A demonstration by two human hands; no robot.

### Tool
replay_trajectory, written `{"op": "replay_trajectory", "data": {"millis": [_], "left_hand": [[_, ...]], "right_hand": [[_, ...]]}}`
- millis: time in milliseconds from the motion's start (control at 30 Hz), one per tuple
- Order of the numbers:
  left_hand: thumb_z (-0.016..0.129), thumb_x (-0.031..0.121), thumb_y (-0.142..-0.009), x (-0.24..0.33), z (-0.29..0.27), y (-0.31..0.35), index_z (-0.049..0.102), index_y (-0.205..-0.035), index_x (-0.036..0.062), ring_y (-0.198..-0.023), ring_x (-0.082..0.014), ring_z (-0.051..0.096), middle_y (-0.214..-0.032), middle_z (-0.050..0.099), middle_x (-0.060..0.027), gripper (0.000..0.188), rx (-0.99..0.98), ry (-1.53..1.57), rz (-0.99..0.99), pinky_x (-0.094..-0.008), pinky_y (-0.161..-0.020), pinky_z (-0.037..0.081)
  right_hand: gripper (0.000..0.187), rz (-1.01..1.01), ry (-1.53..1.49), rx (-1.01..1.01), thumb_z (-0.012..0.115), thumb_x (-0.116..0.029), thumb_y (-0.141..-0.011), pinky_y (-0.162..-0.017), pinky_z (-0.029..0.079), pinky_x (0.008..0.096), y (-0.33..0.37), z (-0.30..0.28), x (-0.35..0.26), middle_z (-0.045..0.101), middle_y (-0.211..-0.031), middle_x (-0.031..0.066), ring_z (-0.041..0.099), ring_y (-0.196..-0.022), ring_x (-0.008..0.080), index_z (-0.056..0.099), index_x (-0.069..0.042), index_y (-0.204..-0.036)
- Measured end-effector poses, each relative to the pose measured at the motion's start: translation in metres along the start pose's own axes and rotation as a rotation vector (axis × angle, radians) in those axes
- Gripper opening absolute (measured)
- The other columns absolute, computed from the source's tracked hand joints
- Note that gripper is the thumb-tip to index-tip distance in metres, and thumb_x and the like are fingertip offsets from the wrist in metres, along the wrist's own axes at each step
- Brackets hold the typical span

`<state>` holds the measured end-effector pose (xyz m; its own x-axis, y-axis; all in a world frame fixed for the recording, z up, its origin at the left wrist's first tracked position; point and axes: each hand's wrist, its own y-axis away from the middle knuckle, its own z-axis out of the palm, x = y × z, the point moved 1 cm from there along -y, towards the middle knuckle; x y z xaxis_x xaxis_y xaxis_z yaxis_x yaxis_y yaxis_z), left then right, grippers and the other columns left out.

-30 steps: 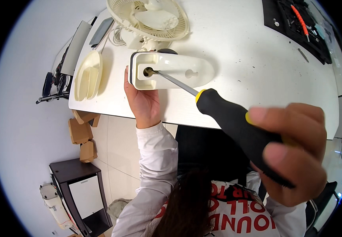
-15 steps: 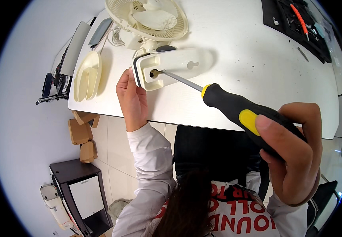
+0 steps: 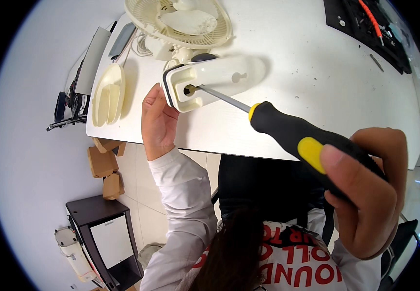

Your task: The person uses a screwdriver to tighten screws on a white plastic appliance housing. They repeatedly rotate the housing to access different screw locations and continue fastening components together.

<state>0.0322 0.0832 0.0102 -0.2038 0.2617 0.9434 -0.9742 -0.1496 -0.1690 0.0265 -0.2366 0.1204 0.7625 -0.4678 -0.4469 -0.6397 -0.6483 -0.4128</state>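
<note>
A cream electric fan (image 3: 222,36) lies on the table with its cage and blades at the far side. Its elongated white housing (image 3: 215,72) points toward me, a dark band round its left end and a round hole in its recess. My left hand (image 3: 159,126) grips that left end, some fingers hidden behind it. A black-and-yellow screwdriver (image 3: 287,128) is wrapped in my right hand (image 3: 372,189), thumb along the handle. Its metal shaft slants left to the housing, with the tip at the edge of the hole; how deep it reaches cannot be seen.
A cream oval cover (image 3: 109,97) lies on the table (image 3: 307,97) at the left, near a coiled cable (image 3: 143,46) and a grey flat object (image 3: 123,40). At the far right are a black tool mat (image 3: 345,34) and a red-orange tool (image 3: 371,18). Cardboard boxes (image 3: 102,162) stand below.
The view has shifted slightly. My right hand sits a little lower and farther right on the screwdriver's handle; the shaft is still at the hole. My left hand keeps its hold.
</note>
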Motion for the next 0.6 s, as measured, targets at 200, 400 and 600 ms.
{"op": "replay_trajectory", "data": {"millis": [200, 400, 600], "left_hand": [[0.042, 0.014, -0.088, 0.002, 0.016, -0.004, 0.054, -0.098, -0.0026, -0.085, -0.0179, 0.061, -0.093, 0.061, -0.0121, 0.022, 0.193, 0.171, -0.019, -0.0319, -0.076, 0.051], [0.041, 0.011, -0.086, 0.003, 0.019, -0.004, 0.054, -0.095, -0.0020, -0.085, -0.0164, 0.060, -0.093, 0.061, -0.0101, 0.020, 0.183, 0.117, -0.029, -0.0298, -0.076, 0.049], [0.040, 0.016, -0.088, -0.003, -0.001, -0.003, 0.041, -0.121, 0.0020, -0.102, -0.0217, 0.053, -0.113, 0.053, -0.0098, 0.035, 0.083, 0.127, -0.070, -0.0371, -0.087, 0.045]], "right_hand": [[0.028, -0.036, 0.106, 0.075, 0.064, -0.016, -0.074, -0.057, 0.053, 0.0236, -0.009, 0.003, -0.011, 0.044, -0.109, 0.0187, 0.055, -0.087, 0.0219, 0.057, -0.017, -0.101], [0.026, -0.081, 0.108, 0.087, 0.064, -0.017, -0.073, -0.059, 0.051, 0.0262, -0.016, 0.006, -0.009, 0.047, -0.106, 0.0165, 0.054, -0.085, 0.0227, 0.057, -0.016, -0.099], [0.048, -0.119, 0.019, 0.022, 0.068, -0.030, -0.068, -0.068, 0.050, 0.0312, -0.013, -0.001, 0.009, 0.047, -0.108, 0.0148, 0.054, -0.090, 0.0252, 0.050, -0.011, -0.109]]}}
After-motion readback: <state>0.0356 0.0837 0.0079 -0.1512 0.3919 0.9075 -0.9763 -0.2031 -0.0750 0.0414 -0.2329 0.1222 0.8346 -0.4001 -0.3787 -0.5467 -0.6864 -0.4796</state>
